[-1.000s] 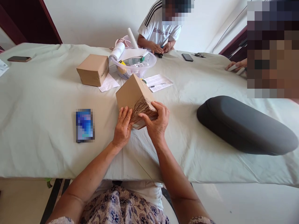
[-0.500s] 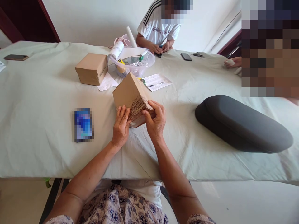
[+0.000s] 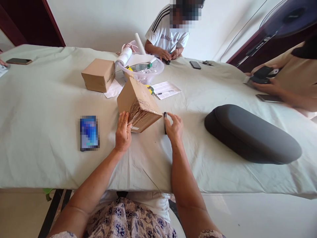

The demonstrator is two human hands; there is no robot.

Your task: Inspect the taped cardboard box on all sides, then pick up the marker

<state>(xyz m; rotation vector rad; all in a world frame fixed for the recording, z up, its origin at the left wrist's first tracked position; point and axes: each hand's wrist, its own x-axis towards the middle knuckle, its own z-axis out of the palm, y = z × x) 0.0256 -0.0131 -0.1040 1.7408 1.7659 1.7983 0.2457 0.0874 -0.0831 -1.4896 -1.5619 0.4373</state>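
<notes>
In the head view, a brown cardboard box (image 3: 141,104) stands turned with one corner towards me. Dark, branching lines are drawn across that corner. My left hand (image 3: 123,132) holds the box at its near left side, fingers along the face and thumb by the lower edge. To the right of the box, a slim black marker-like stick (image 3: 165,123) lies on the cloth. Over it is my right hand (image 3: 175,127), thumb beside the stick and fingers apart; whether they touch is unclear.
A second carton (image 3: 98,75) and a clear plastic basin (image 3: 141,74) of supplies stand beyond. A printed sheet (image 3: 167,91) with a pen lies behind the box. Left is a blurred-out blue item (image 3: 89,133); right, a large dark grey case (image 3: 252,134). People sit across and at right.
My right hand has let go of the box and moved right to the black stick. The left hand has stayed on the box, which has turned slightly.
</notes>
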